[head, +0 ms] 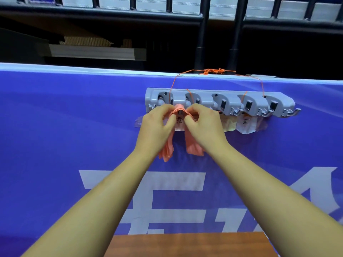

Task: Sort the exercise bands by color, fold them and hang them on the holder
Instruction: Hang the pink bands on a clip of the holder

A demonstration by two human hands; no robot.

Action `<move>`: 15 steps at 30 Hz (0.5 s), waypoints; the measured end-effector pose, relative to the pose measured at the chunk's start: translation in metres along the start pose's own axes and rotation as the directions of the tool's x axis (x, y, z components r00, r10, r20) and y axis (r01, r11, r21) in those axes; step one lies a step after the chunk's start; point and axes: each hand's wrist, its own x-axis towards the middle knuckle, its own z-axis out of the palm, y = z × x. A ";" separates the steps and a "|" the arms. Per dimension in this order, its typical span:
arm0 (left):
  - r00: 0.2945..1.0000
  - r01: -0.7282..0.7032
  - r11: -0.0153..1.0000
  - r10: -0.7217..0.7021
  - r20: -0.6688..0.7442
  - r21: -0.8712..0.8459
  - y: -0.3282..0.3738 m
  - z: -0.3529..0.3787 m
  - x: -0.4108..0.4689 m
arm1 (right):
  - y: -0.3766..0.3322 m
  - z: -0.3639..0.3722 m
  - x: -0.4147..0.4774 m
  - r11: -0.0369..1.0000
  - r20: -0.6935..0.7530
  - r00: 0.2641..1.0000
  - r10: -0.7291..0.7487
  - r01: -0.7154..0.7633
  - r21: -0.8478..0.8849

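Note:
A grey plastic holder [232,101] with several clips and hooks hangs by orange string on a blue banner. A pink-orange exercise band [193,145] is draped over a hook near the holder's left end, its two folded ends hanging down. My left hand [157,125] pinches the band's left side at the hook. My right hand [204,125] pinches its right side. Both hands press close together just under the holder. Paper labels [245,125] with handwritten marks are taped below the hooks.
The blue banner [74,117] with large white characters covers an upright barrier. A brown wooden tabletop [185,245] edge shows at the bottom. Black metal railing [200,34] and stacked boards stand behind the barrier. Orange string [213,71] is tied around the railing posts.

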 end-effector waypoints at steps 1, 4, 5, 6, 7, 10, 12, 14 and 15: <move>0.999 -0.045 0.999 0.045 0.011 0.013 -0.002 0.000 0.001 | 0.001 0.001 -0.001 1.000 0.010 1.000 -0.002 0.001 0.027; 0.989 -0.145 0.989 0.145 0.012 0.006 -0.007 0.000 0.000 | 0.005 0.003 -0.005 0.996 0.014 1.000 -0.021 0.020 0.081; 0.986 -0.165 0.986 0.165 0.000 -0.005 -0.009 0.000 -0.001 | 0.007 0.004 -0.006 0.996 0.009 0.999 -0.036 0.035 0.079; 0.983 -0.183 0.983 0.182 -0.015 -0.010 -0.009 0.000 -0.002 | 0.009 0.005 -0.007 0.997 0.004 0.999 -0.050 0.050 0.067; 0.980 -0.195 0.981 0.194 -0.033 -0.008 -0.010 0.001 -0.003 | 0.012 0.007 -0.008 0.997 -0.001 0.998 -0.064 0.064 0.053; 0.979 -0.183 0.983 0.182 -0.086 0.004 -0.011 0.006 -0.004 | 0.018 0.012 -0.011 0.996 -0.007 0.996 -0.086 0.086 0.037; 0.986 -0.145 0.989 0.143 -0.091 -0.017 -0.012 0.007 -0.005 | 0.020 0.013 -0.014 0.996 0.004 0.996 -0.087 0.087 0.035; 0.993 -0.108 0.993 0.105 -0.046 -0.055 -0.012 0.005 -0.009 | 0.022 0.012 -0.020 0.996 0.034 0.996 -0.086 0.085 0.029; 0.995 -0.100 0.993 0.099 -0.016 -0.063 -0.012 0.003 -0.012 | 0.023 0.011 -0.023 0.996 0.055 0.995 -0.080 0.078 0.031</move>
